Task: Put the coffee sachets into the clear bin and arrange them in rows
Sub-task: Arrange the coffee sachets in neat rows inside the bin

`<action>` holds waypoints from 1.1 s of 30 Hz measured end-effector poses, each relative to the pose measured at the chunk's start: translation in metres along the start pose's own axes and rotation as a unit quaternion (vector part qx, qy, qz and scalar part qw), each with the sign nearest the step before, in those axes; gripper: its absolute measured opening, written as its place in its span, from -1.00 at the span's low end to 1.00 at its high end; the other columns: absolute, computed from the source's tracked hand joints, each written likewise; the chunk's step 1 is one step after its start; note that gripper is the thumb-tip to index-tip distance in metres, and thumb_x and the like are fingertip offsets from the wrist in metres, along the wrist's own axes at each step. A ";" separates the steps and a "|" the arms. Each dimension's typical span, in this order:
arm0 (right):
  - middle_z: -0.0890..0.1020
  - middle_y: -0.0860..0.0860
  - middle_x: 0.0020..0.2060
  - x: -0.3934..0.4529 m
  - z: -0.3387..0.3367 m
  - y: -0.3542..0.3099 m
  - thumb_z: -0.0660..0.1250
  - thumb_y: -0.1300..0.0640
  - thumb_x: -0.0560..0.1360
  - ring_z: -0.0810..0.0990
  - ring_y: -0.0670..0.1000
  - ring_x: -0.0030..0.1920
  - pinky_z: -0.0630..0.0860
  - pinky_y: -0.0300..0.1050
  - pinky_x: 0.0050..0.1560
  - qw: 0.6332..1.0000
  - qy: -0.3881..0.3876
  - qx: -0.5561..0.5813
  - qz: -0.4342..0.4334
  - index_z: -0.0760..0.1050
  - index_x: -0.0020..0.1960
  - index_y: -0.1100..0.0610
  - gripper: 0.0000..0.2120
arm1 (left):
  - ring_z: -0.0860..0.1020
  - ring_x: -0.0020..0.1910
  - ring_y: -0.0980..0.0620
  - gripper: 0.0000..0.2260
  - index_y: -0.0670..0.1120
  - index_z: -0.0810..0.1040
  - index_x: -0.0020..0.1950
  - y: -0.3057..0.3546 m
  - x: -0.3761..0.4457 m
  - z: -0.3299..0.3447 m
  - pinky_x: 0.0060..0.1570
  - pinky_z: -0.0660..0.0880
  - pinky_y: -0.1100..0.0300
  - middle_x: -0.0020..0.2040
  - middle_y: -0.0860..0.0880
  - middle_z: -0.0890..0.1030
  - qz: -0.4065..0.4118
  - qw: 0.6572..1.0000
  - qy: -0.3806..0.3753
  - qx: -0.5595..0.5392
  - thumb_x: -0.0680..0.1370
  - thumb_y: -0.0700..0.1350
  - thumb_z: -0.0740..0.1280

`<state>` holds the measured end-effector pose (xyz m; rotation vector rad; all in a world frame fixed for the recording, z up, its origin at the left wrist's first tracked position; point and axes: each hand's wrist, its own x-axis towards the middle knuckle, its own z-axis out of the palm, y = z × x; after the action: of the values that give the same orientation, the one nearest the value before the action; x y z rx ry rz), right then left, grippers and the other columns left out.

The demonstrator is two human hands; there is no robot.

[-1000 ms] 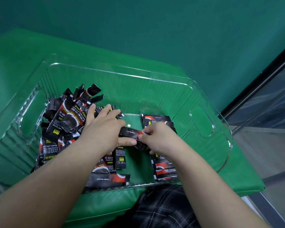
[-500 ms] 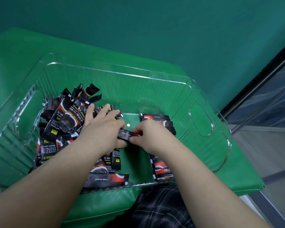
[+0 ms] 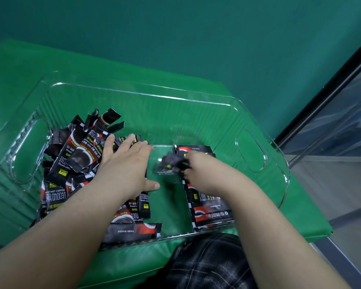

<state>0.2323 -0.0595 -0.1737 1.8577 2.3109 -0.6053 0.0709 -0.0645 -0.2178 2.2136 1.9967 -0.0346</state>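
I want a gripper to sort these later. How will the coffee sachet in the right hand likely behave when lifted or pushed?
The sachet, pinched in the right hand, looks bent, so it is probably floppy, not stiff. It seems light, since fingertips alone lift it. Its glossy film may slide easily: the loose pile under the left hand lies splayed, so pushing could scatter sachets across the bin.

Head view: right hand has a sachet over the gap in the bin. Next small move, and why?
Probably lay the sachet in the right hand onto the neat row at the bin's right side. That row is already aligned, the sachet is blurred just left of it, and the left hand lies flat on the loose pile.
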 end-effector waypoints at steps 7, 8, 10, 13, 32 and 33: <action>0.42 0.02 -0.31 -0.002 -0.014 0.017 0.02 -0.14 0.61 0.38 -0.03 -0.33 0.27 -0.13 -0.38 0.998 0.063 0.030 0.004 0.23 0.02 0.13 -0.68 | -0.16 0.55 0.03 -0.18 0.06 0.01 0.55 0.000 0.001 0.003 0.42 -0.34 -0.17 0.58 0.09 0.01 0.003 1.000 0.004 -0.010 0.44 0.35 0.30; 0.42 0.02 -0.30 0.000 -0.014 0.017 0.02 -0.13 0.61 0.39 -0.04 -0.32 0.28 -0.12 -0.36 0.998 0.060 0.019 -0.007 0.23 0.02 0.13 -0.70 | -0.16 0.55 0.03 -0.18 0.06 0.01 0.55 0.000 0.001 0.003 0.41 -0.34 -0.17 0.58 0.09 0.01 0.005 1.000 0.006 -0.010 0.44 0.35 0.30; 0.42 0.02 -0.28 0.003 -0.015 0.017 0.03 -0.09 0.62 0.40 -0.02 -0.30 0.31 -0.08 -0.31 0.999 0.045 -0.012 -0.025 0.21 0.01 0.11 -0.74 | -0.15 0.55 0.03 -0.17 0.05 0.02 0.55 -0.001 0.001 0.004 0.42 -0.34 -0.17 0.58 0.08 0.02 0.008 1.000 0.012 -0.010 0.43 0.35 0.30; 0.41 0.00 -0.23 0.005 -0.014 0.022 0.06 -0.07 0.62 0.40 0.06 -0.15 0.33 -0.02 -0.08 0.995 0.016 -0.088 -0.032 0.23 0.07 0.12 -0.75 | -0.14 0.56 0.02 -0.17 0.04 0.03 0.54 -0.002 0.002 0.005 0.42 -0.33 -0.18 0.57 0.08 0.03 0.011 1.000 0.015 -0.008 0.43 0.35 0.30; 0.44 0.09 0.09 0.005 -0.003 0.053 0.04 -0.01 0.64 0.35 0.07 0.08 0.40 -0.09 -0.03 0.882 0.052 -0.437 -0.166 0.29 0.20 0.20 -0.70 | -0.14 0.56 0.01 -0.18 0.02 0.03 0.55 -0.001 0.000 0.004 0.42 -0.32 -0.18 0.58 0.05 0.03 0.016 1.000 0.017 -0.006 0.45 0.35 0.29; 0.45 0.08 0.08 0.005 -0.002 0.054 0.05 0.02 0.64 0.35 0.06 0.07 0.39 -0.10 -0.05 0.879 0.054 -0.443 -0.169 0.29 0.21 0.20 -0.72 | -0.14 0.56 0.01 -0.18 0.02 0.02 0.55 -0.001 0.000 0.004 0.42 -0.32 -0.18 0.58 0.05 0.03 0.016 1.000 0.017 -0.005 0.45 0.35 0.29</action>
<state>0.2829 -0.0455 -0.1858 1.0774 2.3574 0.5059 0.0700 -0.0644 -0.2217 2.2543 1.9736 0.0153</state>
